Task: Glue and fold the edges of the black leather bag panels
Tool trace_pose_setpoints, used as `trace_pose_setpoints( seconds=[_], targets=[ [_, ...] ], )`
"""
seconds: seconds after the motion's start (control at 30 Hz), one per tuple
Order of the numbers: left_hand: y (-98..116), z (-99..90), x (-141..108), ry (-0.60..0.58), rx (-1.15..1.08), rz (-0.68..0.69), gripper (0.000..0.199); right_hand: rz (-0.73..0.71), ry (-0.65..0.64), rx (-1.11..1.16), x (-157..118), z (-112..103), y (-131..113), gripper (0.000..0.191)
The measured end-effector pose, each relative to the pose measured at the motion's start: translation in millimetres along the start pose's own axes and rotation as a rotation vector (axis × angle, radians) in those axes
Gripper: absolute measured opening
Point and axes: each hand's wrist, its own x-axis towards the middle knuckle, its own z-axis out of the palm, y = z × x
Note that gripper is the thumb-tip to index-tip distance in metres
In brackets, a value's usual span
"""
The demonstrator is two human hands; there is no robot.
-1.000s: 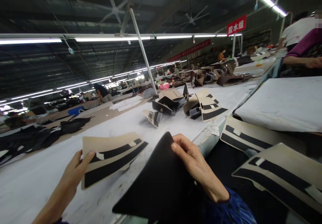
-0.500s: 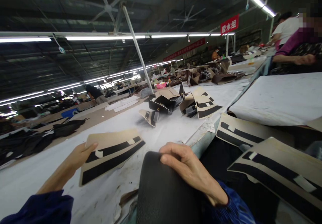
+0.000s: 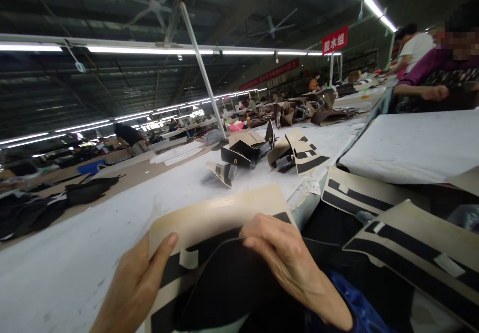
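Note:
My left hand (image 3: 136,278) grips the left edge of a beige panel with black strips (image 3: 209,211), thumb on its face. A small pale tab shows near that thumb. My right hand (image 3: 280,258) has its fingers closed on the upper edge of a black leather-like piece (image 3: 228,283). This piece lies in front of the panel and hides much of its lower part. On the right, a similar beige panel with black strips (image 3: 415,243) rests on dark material, with another one (image 3: 366,193) behind it.
A white-covered table (image 3: 112,223) stretches ahead, bearing several folded black and beige pieces (image 3: 239,156). Dark pieces (image 3: 90,191) lie at the left. A second white surface (image 3: 415,143) stands at the right, where a co-worker's hand (image 3: 434,92) shows. A slanted pole (image 3: 202,64) rises beyond.
My left hand has brought the beige panel right and nearer, behind the black piece. The black piece has turned in my right hand and now spreads wider.

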Motion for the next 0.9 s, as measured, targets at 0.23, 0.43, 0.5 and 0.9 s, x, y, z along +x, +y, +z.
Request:
trace_pose_setpoints(
  seconds=[0.23,0.43,0.5,0.9],
  targets=[
    [7.7,34.9,-18.1,-0.348,-0.183,-0.002,0.055,-0.039,-0.089,-0.032,-4.2,7.1,-6.7,0.019],
    [10.7,27.1,-33.5,-0.461,-0.369,0.061,0.044,-0.243,0.081,-0.251,-2.1,18.1,-11.2,0.015],
    [9.4,27.6,-36.1,-0.461,-0.382,0.062,0.043,-0.253,0.098,-0.300,-2.0,17.4,-13.7,0.018],
    [26.5,28.4,-48.4,-0.422,-0.515,0.048,0.053,-0.313,0.070,-0.333,-4.0,16.1,-16.1,0.026]
  ],
)
